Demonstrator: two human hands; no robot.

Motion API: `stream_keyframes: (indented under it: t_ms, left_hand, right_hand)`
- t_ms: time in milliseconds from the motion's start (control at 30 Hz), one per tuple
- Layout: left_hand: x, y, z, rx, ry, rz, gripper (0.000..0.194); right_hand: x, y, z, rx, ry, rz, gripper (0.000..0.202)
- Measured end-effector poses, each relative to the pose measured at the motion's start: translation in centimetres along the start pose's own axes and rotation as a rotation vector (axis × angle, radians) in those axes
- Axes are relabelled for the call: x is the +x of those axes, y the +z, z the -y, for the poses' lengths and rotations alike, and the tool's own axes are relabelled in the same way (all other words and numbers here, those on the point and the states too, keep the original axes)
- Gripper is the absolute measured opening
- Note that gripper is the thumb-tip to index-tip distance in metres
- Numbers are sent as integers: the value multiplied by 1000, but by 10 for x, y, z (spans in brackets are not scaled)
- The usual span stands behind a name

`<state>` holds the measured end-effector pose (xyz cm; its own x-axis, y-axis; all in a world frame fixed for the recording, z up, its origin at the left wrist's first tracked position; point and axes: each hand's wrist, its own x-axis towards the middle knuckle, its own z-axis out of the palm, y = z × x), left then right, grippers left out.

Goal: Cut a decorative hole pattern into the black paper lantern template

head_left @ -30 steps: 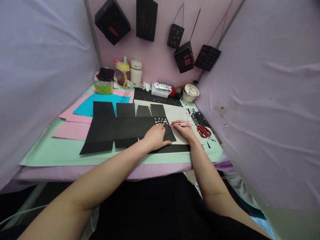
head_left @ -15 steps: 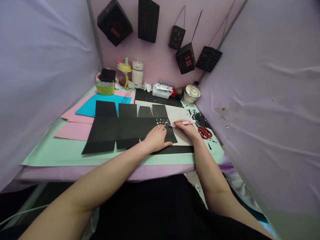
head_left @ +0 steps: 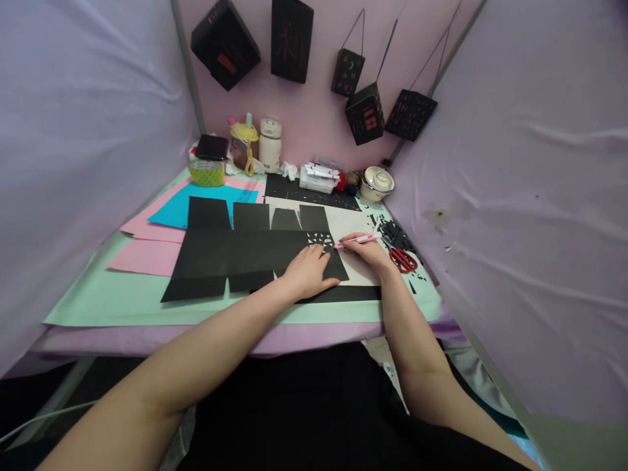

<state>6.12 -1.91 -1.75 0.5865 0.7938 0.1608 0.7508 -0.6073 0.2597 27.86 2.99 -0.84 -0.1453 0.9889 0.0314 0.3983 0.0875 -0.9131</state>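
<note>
A large black paper sheet (head_left: 255, 252) with slit tabs along its edges lies across the table. Near its right end is a patch of small cut-out holes (head_left: 320, 239). My left hand (head_left: 308, 269) presses flat on the sheet just below the holes, fingers apart and thumb stretched to the right. Between the fingers of my right hand (head_left: 366, 250) is a slim pink-and-white pen-style craft knife (head_left: 360, 239), its tip at the sheet's right edge beside the holes. A pale board (head_left: 356, 269) shows under the paper there.
Red-handled scissors (head_left: 403, 260) and black paper scraps (head_left: 395, 233) lie right of my right hand. Blue paper (head_left: 196, 204) and pink paper (head_left: 147, 256) lie left. Behind stand a white bottle (head_left: 270, 145), a clear box (head_left: 318, 180) and a bowl (head_left: 377, 184). Black paper lanterns (head_left: 364, 114) hang above.
The back end of the craft knife has tipped slightly upward in my right hand, its tip staying near the same spot. My left hand and the black sheet look unmoved.
</note>
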Motion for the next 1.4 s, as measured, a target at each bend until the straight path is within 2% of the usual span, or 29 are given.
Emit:
stream_keyframes:
  t_ms: [167, 333, 733, 967, 1233, 1400]
  left_hand:
    - [-1, -2, 0, -5, -6, 20, 70]
    - [-1, -3, -1, -10, -12, 45, 72]
    - [-1, -1, -1, 0, -14, 45, 70]
    - [-1, -3, -2, 5, -11, 59, 72]
    - [-1, -3, -2, 1, -17, 52, 70]
    - [0, -2, -3, 5, -18, 57, 73]
  right_hand:
    - [16, -17, 9, 15, 50, 231, 35]
    - [26, -20, 9, 64, 98, 269, 33]
    - [17, -14, -10, 95, 27, 124, 39]
    - [6, -5, -3, 107, 5, 78, 36]
    - [-15, 10, -3, 76, 12, -96, 33]
    - [-23, 19, -5, 82, -1, -146, 33]
